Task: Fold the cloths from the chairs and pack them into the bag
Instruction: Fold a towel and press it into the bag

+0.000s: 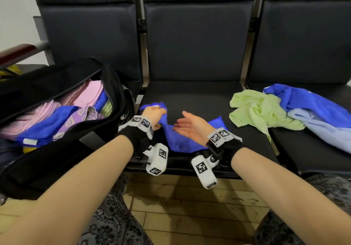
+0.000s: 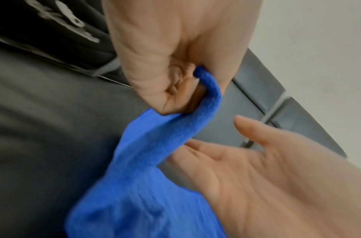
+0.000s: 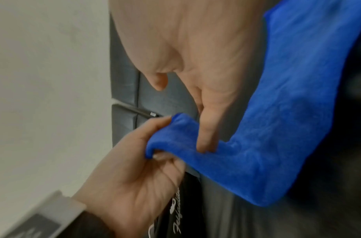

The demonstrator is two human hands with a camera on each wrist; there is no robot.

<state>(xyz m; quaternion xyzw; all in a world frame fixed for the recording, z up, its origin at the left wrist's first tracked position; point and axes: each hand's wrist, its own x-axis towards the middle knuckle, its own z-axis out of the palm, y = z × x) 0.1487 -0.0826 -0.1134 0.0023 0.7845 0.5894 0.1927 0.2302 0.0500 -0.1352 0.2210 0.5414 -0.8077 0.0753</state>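
Note:
A royal-blue cloth (image 1: 178, 140) lies bunched on the middle chair seat (image 1: 199, 96). My left hand (image 1: 154, 116) grips its left end in a fist; the left wrist view shows the blue cloth (image 2: 155, 154) pulled through the curled fingers (image 2: 175, 90). My right hand (image 1: 188, 127) is flat, fingers straight, palm turned up and left, touching the cloth's middle; in the right wrist view a straight finger (image 3: 208, 133) presses the blue cloth (image 3: 277, 128). The black bag (image 1: 117, 100) stands open on the left seat, holding pink, blue and purple folded cloths (image 1: 62, 111).
On the right seat lies a loose heap: a lime-green cloth (image 1: 258, 109), another blue cloth (image 1: 311, 102) and a pale-blue cloth (image 1: 322, 130). Chair backs (image 1: 197, 35) rise behind. A red-brown armrest (image 1: 17, 52) is at far left. Tiled floor (image 1: 190, 206) lies below the seat edge.

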